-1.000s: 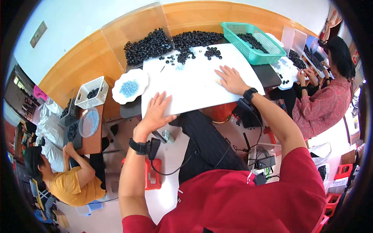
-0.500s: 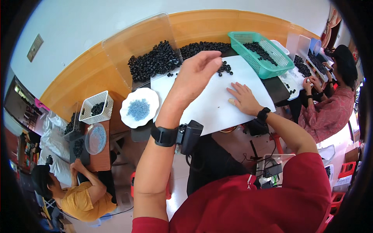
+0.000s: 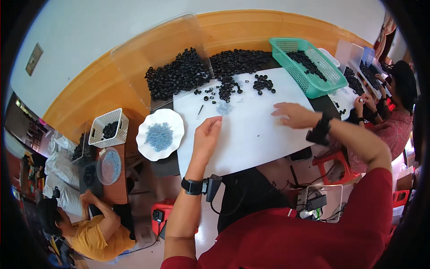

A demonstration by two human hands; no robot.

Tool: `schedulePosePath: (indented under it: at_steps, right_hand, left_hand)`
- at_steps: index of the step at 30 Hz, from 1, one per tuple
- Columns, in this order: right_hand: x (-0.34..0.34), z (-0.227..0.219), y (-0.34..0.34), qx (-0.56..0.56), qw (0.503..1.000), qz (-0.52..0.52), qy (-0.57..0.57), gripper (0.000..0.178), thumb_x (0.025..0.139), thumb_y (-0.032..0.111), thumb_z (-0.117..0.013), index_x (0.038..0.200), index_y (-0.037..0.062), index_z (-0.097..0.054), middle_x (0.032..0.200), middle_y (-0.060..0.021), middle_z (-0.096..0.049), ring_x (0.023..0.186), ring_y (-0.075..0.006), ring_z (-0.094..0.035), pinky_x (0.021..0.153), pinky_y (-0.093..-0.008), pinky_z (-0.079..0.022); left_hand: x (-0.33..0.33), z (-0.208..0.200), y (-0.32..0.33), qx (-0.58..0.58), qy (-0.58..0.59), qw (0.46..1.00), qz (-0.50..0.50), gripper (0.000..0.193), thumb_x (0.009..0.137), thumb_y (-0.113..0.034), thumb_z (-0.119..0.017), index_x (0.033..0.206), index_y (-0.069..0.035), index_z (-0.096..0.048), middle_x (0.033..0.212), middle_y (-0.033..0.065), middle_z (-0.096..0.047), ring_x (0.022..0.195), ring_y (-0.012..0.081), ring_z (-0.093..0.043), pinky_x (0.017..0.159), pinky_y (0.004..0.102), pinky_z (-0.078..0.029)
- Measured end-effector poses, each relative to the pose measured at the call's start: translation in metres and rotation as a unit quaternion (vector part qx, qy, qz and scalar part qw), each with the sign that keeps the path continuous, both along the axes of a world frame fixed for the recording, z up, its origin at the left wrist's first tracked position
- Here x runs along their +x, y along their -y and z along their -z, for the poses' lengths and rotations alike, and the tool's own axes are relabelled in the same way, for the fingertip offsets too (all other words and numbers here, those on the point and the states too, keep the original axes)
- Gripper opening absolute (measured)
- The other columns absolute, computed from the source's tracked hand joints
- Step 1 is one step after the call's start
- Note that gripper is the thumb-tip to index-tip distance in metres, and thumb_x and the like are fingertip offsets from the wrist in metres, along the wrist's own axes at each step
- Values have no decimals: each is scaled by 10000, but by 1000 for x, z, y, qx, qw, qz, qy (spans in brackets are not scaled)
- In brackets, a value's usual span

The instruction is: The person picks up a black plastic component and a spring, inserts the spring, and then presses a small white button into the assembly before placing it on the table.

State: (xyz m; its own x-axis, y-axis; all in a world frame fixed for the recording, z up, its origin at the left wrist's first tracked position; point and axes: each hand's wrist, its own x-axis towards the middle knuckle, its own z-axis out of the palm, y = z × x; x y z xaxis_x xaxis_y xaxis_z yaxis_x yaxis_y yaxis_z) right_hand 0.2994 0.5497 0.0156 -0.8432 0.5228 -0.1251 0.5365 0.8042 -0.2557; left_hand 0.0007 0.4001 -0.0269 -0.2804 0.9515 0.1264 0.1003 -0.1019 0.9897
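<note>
White rectangular sheet: on a dark table, beneath both bare hands.
Left hand: fingers curled together, thumb alongside, near tiny pale-blue pieces heaped on the sheet; cannot tell whether anything is pinched.
Right hand: fingers outstretched, blurred, nothing visibly held.
Small round black pieces: loose clusters, sheet's far side.
Work at the sheet: apparently poised; lifting such pieces would call for a fine pinch.

We see the left hand drop from its raised reach, fingers now curled over the white sheet, and we catch the right hand, flat earlier, turning sideways, fingers pointing left, blurred.
</note>
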Motion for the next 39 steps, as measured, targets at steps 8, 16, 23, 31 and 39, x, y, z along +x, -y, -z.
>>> schedulePosePath:
  at_steps: [8,16,23,31,39]
  right_hand:
    - [-49,-171,-45,-38,996,38,-73,489,932,421,-553,1191,9,-595,996,-64,-666,889,-162,-621,800,-293,-489]
    - [-48,-120,-83,-159,954,119,-225,320,923,288,-593,1061,3,-641,921,-44,-660,772,-95,-650,629,-228,-532]
    - [-46,-20,-79,-130,956,134,-227,201,877,161,-595,929,-19,-670,755,-101,-666,621,-141,-659,551,-255,-523]
    - [-21,-49,-14,-390,884,81,-245,270,918,278,-611,971,16,-650,826,-36,-636,684,-98,-616,583,-241,-511]
    - [27,-37,136,-689,716,-96,61,319,966,291,-526,980,-11,-628,816,-57,-637,691,-123,-625,607,-274,-511]
  left_hand:
    - [4,-22,-8,-49,56,997,5,258,926,-231,-573,1101,-58,-649,1083,39,-656,943,118,-586,831,265,-434]
    - [18,-77,-35,69,357,930,57,278,965,-170,-497,1173,6,-554,1107,119,-622,1020,217,-609,860,310,-498]
    - [25,-25,-64,-9,299,954,24,259,965,-177,-495,1145,-14,-583,996,81,-656,778,122,-590,669,233,-445]
    - [45,-20,-57,-58,77,991,89,253,959,-204,-509,1101,-27,-620,944,51,-657,709,84,-552,625,213,-414]
    - [41,6,-57,-62,-69,993,79,250,938,-220,-555,1041,-13,-652,821,4,-633,650,55,-481,614,200,-410]
